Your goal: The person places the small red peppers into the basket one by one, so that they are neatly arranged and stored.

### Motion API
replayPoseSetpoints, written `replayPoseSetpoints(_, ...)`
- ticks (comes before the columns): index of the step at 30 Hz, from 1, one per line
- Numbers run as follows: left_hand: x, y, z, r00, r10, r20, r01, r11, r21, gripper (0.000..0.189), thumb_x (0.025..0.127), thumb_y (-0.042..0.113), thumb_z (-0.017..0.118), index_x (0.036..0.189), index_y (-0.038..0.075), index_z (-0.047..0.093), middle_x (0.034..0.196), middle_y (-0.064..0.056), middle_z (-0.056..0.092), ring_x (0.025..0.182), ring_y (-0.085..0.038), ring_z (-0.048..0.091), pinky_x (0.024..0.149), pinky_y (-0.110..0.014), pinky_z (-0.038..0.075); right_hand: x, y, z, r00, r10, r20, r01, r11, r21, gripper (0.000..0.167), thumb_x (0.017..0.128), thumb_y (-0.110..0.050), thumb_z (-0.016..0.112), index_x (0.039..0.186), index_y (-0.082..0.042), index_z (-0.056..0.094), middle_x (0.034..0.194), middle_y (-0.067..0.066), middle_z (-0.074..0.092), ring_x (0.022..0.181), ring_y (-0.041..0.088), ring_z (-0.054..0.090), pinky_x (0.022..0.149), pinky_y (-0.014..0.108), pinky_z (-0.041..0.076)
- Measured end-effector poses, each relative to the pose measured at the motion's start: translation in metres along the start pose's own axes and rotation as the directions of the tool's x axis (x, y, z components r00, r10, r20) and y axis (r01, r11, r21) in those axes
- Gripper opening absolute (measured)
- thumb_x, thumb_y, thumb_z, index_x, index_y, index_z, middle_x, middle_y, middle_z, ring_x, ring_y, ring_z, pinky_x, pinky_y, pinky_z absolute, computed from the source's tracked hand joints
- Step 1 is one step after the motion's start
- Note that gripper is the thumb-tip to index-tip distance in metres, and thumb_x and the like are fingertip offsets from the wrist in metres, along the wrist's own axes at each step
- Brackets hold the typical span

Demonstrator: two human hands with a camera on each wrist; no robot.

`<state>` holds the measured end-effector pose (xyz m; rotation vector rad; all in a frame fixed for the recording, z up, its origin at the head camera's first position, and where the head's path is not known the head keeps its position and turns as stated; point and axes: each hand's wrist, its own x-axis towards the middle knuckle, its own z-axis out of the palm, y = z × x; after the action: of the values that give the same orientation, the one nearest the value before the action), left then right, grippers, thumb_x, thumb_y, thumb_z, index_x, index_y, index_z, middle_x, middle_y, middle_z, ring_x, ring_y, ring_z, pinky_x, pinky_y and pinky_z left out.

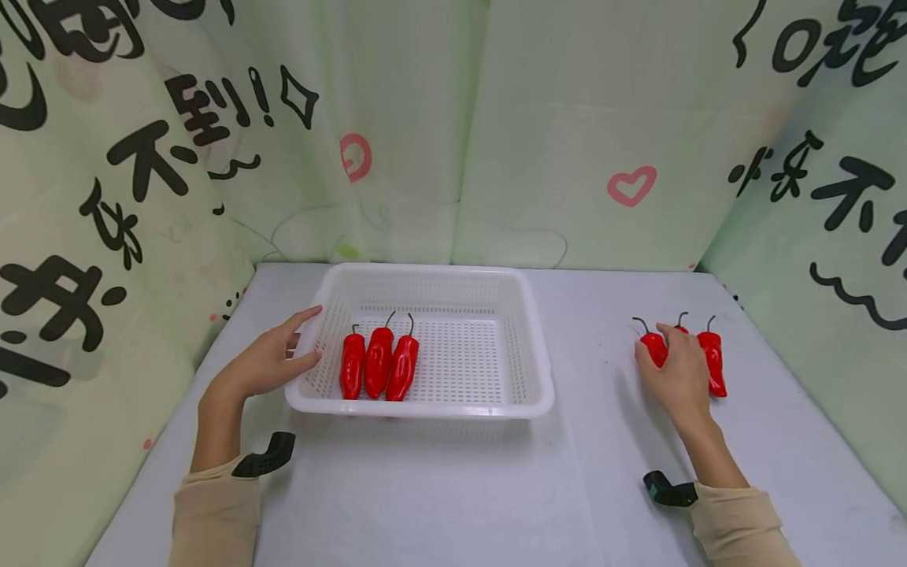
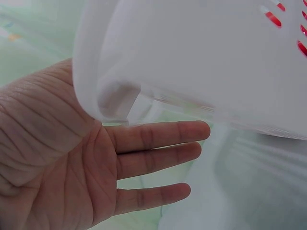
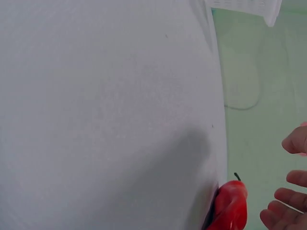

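Note:
A white plastic basket holds three red peppers side by side in its left half, their stems toward the back. My left hand is at the basket's left end, thumb and index finger at the rim. In the left wrist view, three straight fingers extend below the basket's edge. Over on the right, my right hand reaches above three more red peppers. The left pepper shows beside its thumb, the middle pepper is mostly hidden, and the right pepper lies beside the hand.
A white cloth covers the table. Pale green curtains with black writing and pink hearts enclose the back and both sides. Black wrist cameras sit on both forearms, at the beige sleeves.

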<state>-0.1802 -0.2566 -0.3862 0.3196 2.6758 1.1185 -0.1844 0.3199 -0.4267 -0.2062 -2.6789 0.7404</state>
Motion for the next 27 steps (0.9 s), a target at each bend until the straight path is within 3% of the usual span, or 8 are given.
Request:
replayPoseSetpoints(9,0.000,0.000,0.000,1.000,0.001,0.000,-0.001,1.000,-0.003,0.078,0.099,0.021,0.065,0.163,0.009,0.021,0.136,-0.031,0.059,0.117,-0.046,0.063,0.085,-0.051,0.061,-0.001,0.010,0.003,1.000,0.022,0.022,-0.021,0.999,-0.033,0.061,0.094,-0.015,0.066,0.144,0.011,0.043,0.138,0.037,0.047,0.125,0.053,0.044,0.098,0.073,0.044)
replayPoseSetpoints(27,0.000,0.001,0.001,1.000,-0.009,-0.005,0.009,1.000,-0.007,0.080,0.099,0.021,0.066,0.163,0.010,0.020,0.139,-0.032,0.057,0.119,-0.048,0.061,0.085,-0.052,0.061,-0.001,0.019,0.004,0.988,0.051,0.148,-0.044,0.998,-0.048,0.066,0.093,-0.016,0.069,0.143,0.015,0.040,0.137,0.039,0.045,0.123,0.055,0.043,0.095,0.072,0.047)
